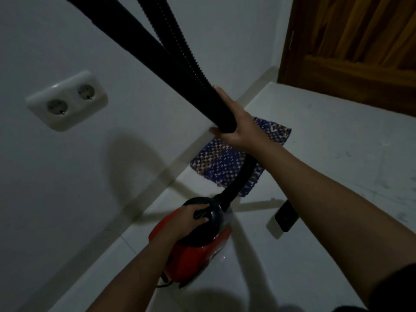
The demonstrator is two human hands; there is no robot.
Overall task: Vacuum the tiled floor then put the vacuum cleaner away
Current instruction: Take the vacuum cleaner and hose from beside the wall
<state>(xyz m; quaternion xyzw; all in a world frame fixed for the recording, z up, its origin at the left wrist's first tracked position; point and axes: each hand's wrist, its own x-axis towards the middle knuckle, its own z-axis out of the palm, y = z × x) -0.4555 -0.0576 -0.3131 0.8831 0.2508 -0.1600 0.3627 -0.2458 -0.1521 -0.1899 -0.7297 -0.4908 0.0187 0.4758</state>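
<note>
The red and black vacuum cleaner sits low over the pale tiled floor near the wall. My left hand grips its black top handle. My right hand holds the lower end of the black rigid tube, which rises toward the upper left. Beside the tube runs the ribbed black hose; its lower part curves down into the cleaner's front.
A white double wall socket is on the wall at left. A blue patterned mat lies by the skirting. A wooden door stands at the upper right. A small black object lies on the tiles right of the cleaner.
</note>
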